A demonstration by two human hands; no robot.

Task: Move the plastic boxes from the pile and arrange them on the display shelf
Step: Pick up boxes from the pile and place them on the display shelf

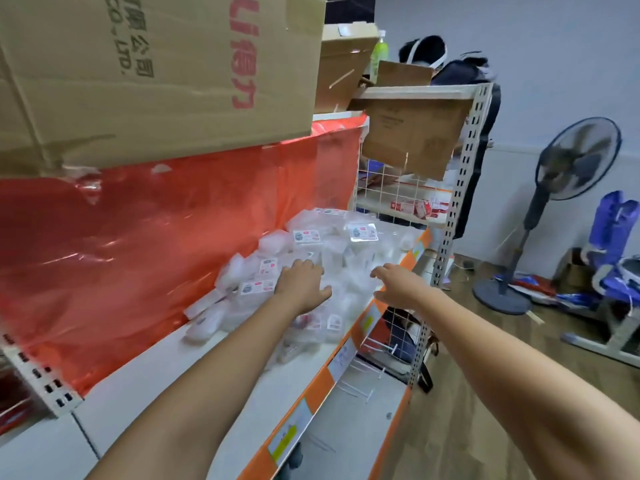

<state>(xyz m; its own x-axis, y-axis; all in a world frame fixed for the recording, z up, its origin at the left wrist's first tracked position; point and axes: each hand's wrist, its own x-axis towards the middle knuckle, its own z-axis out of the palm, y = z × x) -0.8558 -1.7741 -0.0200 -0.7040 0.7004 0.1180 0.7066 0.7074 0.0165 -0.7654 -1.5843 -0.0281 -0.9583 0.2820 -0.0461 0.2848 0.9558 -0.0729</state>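
Plastic boxes [311,258] lie heaped on the white display shelf [214,362] against its red backing sheet [138,244], my left hand [303,282] resting flat and loose-fingered atop that heap, my right hand [398,284] hovering open beside it.

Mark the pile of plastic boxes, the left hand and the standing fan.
pile of plastic boxes [349,244]: head view, on a labelled box high in the pile.
left hand [303,284]: head view, back of the hand.
standing fan [576,159]: head view, grille centre.
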